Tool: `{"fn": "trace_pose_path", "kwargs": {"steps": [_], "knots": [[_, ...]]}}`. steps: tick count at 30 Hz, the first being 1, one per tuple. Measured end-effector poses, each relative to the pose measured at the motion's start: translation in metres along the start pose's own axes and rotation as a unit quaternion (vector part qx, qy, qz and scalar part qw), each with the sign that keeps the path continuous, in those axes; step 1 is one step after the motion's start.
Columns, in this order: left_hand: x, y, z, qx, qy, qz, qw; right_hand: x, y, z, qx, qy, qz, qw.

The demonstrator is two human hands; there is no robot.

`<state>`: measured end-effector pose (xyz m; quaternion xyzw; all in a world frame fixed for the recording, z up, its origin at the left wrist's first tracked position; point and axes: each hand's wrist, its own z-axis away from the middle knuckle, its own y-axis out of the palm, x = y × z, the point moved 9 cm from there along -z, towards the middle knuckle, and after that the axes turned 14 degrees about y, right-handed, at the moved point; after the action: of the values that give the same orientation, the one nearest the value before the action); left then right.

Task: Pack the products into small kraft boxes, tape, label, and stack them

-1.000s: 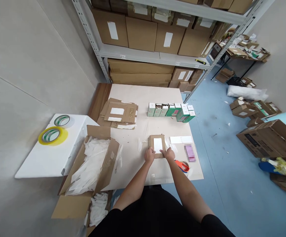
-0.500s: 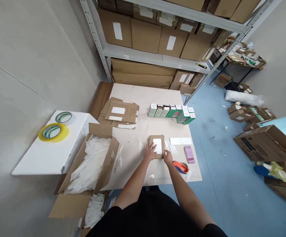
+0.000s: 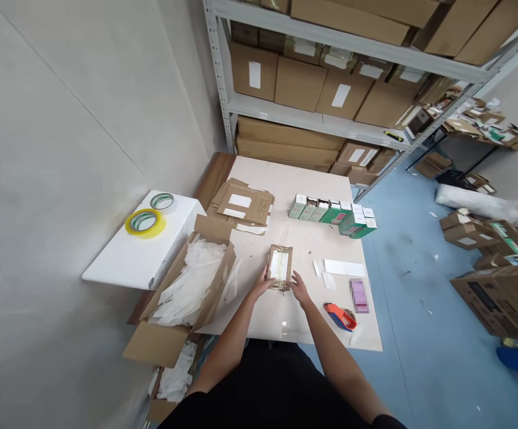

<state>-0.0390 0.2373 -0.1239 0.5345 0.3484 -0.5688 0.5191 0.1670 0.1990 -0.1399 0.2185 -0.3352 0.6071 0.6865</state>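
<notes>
A small, flat cardboard parcel (image 3: 280, 262) is in front of me, with a white label and shiny clear tape on its upper face. My left hand (image 3: 262, 282) grips its left edge, thumb over the lower left corner and fingers along the side. Beside the lower right corner is my right hand (image 3: 299, 289), its fingers apart and the tips at or very near the edge; contact is hard to make out. To the right lie an orange and blue tape dispenser (image 3: 341, 317), white paper strips (image 3: 345, 268) and a blurred purple item (image 3: 359, 296).
Flattened cardboard (image 3: 245, 204) is stacked at the table's back left, and green-and-white boxes (image 3: 330, 213) stand in a row at the back right. An open carton (image 3: 218, 286) of white packing material adjoins the left edge. Tape rolls (image 3: 143, 223) rest on a white block. Shelving (image 3: 286, 116) stands behind.
My right hand has loosened from the parcel's edge and its fingers have spread. My left hand has gone from lying on the parcel to gripping its side. Shiny tape now shows. The view has shifted.
</notes>
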Motion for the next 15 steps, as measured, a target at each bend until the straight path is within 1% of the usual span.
{"fn": "trace_pose_path", "kwargs": {"steps": [2,4,7,10,13,15], "knots": [[0.004,0.004,0.008,-0.007,-0.012,0.042,0.999,0.004,0.017,-0.001,0.057,-0.011,-0.021,0.998],[0.006,0.009,0.013,-0.005,-0.015,0.071,0.997,0.01,0.02,0.0,0.07,-0.022,-0.028,0.997],[0.003,0.016,0.014,-0.005,0.001,0.083,0.997,0.02,0.01,0.006,0.076,-0.03,-0.021,0.996],[-0.005,0.023,0.017,-0.008,0.02,0.075,0.997,0.033,-0.006,0.014,0.081,-0.035,-0.021,0.996],[-0.021,0.035,0.024,-0.016,0.033,0.061,0.997,0.05,-0.018,0.024,0.097,-0.044,-0.018,0.994],[-0.037,0.042,0.031,-0.034,0.052,0.052,0.997,0.065,-0.026,0.032,0.113,-0.065,-0.007,0.991]]}}
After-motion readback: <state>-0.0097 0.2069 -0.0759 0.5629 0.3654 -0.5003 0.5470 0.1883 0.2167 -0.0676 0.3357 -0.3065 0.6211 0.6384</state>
